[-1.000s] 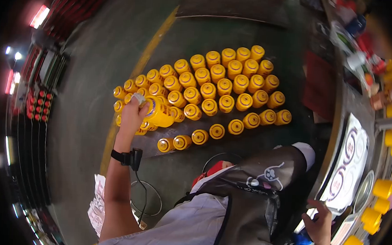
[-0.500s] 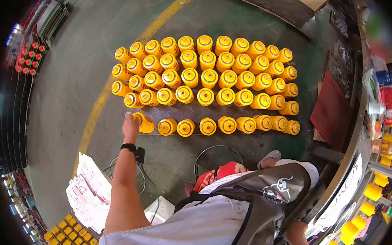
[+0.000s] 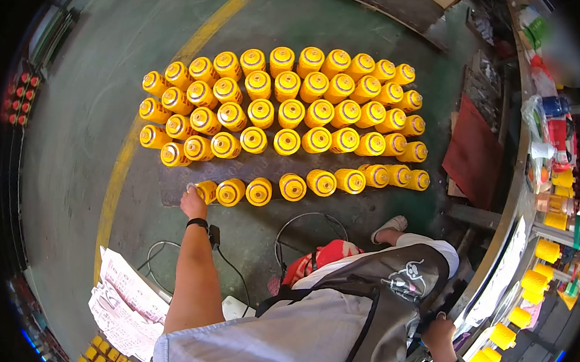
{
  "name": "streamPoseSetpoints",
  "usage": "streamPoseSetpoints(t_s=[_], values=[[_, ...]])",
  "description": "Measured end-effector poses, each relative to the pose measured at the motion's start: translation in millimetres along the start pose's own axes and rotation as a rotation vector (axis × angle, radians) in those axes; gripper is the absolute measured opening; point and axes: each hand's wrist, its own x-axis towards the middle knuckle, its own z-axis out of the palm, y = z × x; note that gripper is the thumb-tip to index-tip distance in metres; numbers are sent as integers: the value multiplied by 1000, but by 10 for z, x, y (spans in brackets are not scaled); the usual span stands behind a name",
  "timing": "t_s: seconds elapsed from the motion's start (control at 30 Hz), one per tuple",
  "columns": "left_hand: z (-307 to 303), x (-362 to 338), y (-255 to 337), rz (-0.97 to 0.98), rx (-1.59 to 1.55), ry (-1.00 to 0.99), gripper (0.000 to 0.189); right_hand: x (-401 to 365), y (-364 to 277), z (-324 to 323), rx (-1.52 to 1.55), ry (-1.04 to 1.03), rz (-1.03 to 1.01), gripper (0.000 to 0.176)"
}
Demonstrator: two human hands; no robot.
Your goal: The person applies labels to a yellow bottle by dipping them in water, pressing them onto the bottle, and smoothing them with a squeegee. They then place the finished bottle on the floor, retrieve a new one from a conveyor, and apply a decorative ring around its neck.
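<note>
Watching from my remote seat, I see the left hand (image 3: pixel 194 202) against the yellow canister (image 3: pixel 206 190) at the left end of the front row; it hides part of that canister, and I can't tell whether the fingers grip or merely touch it. The right hand (image 3: pixel 440 333) is bent beside the workbench (image 3: pixel 517 181), its fingers too obscured for me to tell whether they hold anything. Farther out, the other canisters (image 3: pixel 291 111) stand in rows, covering much of a dark board (image 3: pixel 272 165). Small yellow objects (image 3: pixel 108 352) at lower left are cut off by the frame.
</note>
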Motion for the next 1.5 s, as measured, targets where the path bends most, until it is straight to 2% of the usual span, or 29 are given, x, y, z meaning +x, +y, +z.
streamPoseSetpoints(t_s=[0.1,0.13,0.17,0.2,0.23,0.27,0.3,0.33,0.37,0.4,0.43,0.5,0.57,0.6,0.63,0.67,0.7,0.77,0.83,0.9,0.97,1.0,1.03,1.1,1.17,1.33,1.43,1.47,1.5], values=[[99,0,-229,172,-25,29,29,53,15,119,81,77,-17,33],[464,76,-537,359,9,187,40,26,1,98,171,116,-21,33],[307,85,-445,106,6,-110,48,-52,32,7,272,164,-4,32],[160,108,-297,26,-68,-75,46,-112,75,-84,334,217,-99,28],[-95,101,-122,73,-25,-80,46,-241,102,-218,403,277,-171,24],[178,262,-164,265,323,59,48,-332,154,-256,563,349,-198,22],[-524,144,586,144,315,-125,53,-387,214,-255,717,438,-220,24],[-168,463,619,346,432,30,54,-452,250,-210,869,521,-189,23],[-105,621,1011,288,-43,223,56,-515,308,-143,1004,615,-168,23],[-1065,162,1919,150,-142,45,58,-607,367,-95,1089,699,-184,22],[-551,700,2106,402,-287,185,57,-695,419,-27,1164,790,-214,22],[-762,714,3297,779,-539,244,53,-851,487,148,1303,868,-180,19],[-1905,-526,4656,1058,-884,54,49,-999,537,343,1400,893,-116,17],[-2117,-950,5206,1224,-1029,-83,46,-1063,557,459,1454,915,-98,17],[-2710,-1749,5591,1318,-1023,-281,45,-1139,589,539,1507,927,-80,17],[-3122,-2504,5913,1514,-1142,-308,46,-1223,626,669,1561,995,-69,17],[-3567,-3297,5983,1561,-1128,-495,47,-1296,672,816,1603,1010,-36,18],[-3953,-4441,6240,1871,-1024,-713,47,-1425,746,1144,1697,1041,42,18],[-4177,-5410,6406,2239,-865,-736,48,-1622,832,1435,1765,1156,173,20],[-4207,-6311,6646,2469,-821,-732,51,-1866,874,1683,1858,1132,376,19],[-4016,-7233,7005,2511,-755,-694,57,-1995,801,2031,1930,1153,541,20],[-4086,-7683,7090,2448,-595,-793,62,-2046,748,2187,1961,1162,623,20],[-4153,-8097,7174,2375,-435,-879,69,-2094,681,2308,1956,1285,710,20],[-3902,-8892,7490,2399,-563,-750,81,-2259,526,2528,2031,1124,896,21],[-3734,-9557,7697,2326,-559,-642,88,-2373,366,2724,2083,1024,1066,20],[-3310,-10613,8022,2086,-503,-654,95,-2535,27,3028,2230,839,1357,22],[-3078,-10941,8030,2029,-531,-680,101,-2509,-136,3126,2241,767,1432,21],[-2961,-11044,8058,2050,-548,-751,109,-2494,-185,3154,2240,753,1437,21],[-2826,-11143,8065,2082,-600,-735,107,-2487,-256,3160,2245,728,1453,21]])
